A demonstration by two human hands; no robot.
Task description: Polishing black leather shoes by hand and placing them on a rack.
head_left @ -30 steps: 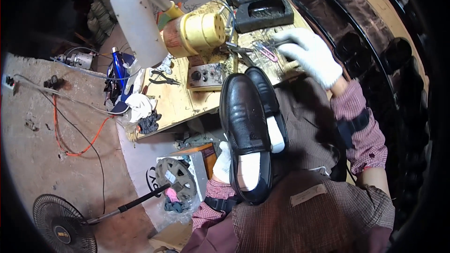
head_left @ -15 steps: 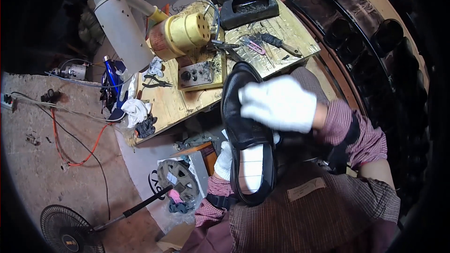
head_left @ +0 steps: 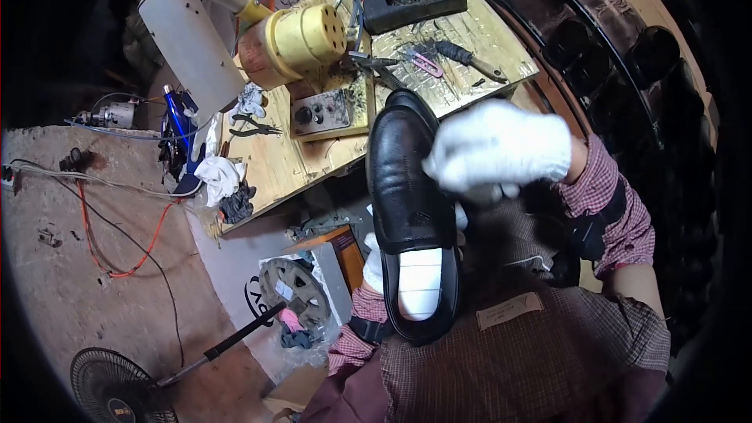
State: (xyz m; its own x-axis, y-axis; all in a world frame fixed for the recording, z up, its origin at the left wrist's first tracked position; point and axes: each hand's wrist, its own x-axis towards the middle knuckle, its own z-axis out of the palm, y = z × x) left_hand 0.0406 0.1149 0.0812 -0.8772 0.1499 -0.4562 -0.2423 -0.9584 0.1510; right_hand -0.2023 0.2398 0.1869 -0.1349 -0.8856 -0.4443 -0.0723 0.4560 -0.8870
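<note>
A black leather slip-on shoe (head_left: 401, 180) stands toe away from me, its white insole showing in the heel opening. My left hand (head_left: 373, 270), in a white glove, grips it from the left and from beneath; the shoe hides most of that hand. Behind the toe, the rounded black tip of what looks like another shoe (head_left: 415, 99) peeks out. Beside the shoe's upper on the right is my right hand (head_left: 501, 149), also white-gloved and somewhat blurred. Its fingers are curled together, and whatever they hold, if anything, is hidden.
Ahead stands a wooden bench (head_left: 321, 158) with a yellow cylindrical machine head (head_left: 309, 39), pliers (head_left: 254, 127), a pink-handled cutter (head_left: 425, 64), a brush (head_left: 470, 61) and black trays (head_left: 415, 0). A fan (head_left: 117, 388) is at lower left; black shoes (head_left: 654, 51) line a rack at right.
My right hand has moved off the shoe's upper, to the right and slightly farther away. The shoe has turned a little, and more of the second black tip shows behind it.
</note>
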